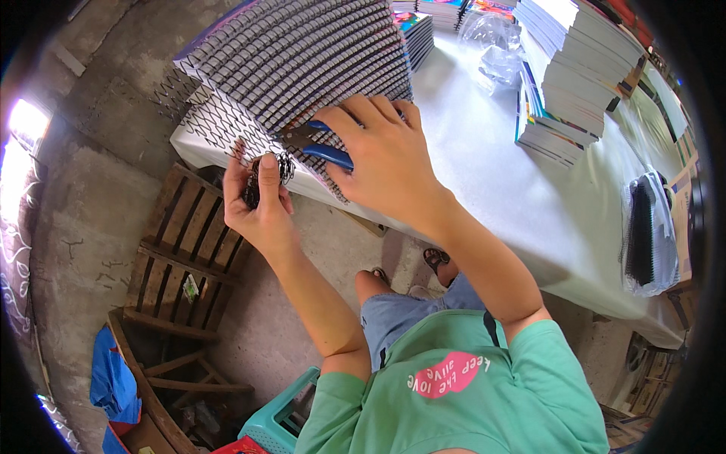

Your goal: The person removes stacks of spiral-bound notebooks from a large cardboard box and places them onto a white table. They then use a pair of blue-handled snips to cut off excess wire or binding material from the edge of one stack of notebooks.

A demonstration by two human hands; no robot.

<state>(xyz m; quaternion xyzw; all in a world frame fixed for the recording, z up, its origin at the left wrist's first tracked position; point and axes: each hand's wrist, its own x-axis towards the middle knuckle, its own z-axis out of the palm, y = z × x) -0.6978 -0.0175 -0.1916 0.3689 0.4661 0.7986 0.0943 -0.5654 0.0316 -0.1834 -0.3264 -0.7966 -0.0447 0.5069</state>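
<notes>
A tall stack of spiral-bound notebooks (302, 53) stands at the table's left end, its dark wire coils facing me in rows. Loose coil ends (204, 121) stick out past the stack's left side. My right hand (389, 155) is closed round the blue handles of a pair of cutting pliers (325, 151). The jaws of the pliers point left, up against the coil ends at the stack's lower edge. Just below and left of the jaws, my left hand (261, 197) pinches a small bunch of black wire offcuts (285, 168) between thumb and fingers.
Piles of unbound booklets (575, 76) stand on the white-covered table (484, 197) at the right, beside a clear plastic bag (491, 49). A bag of black coils (649, 231) lies at the right edge. A wooden pallet (178, 250) and a turquoise stool (283, 420) stand at lower left.
</notes>
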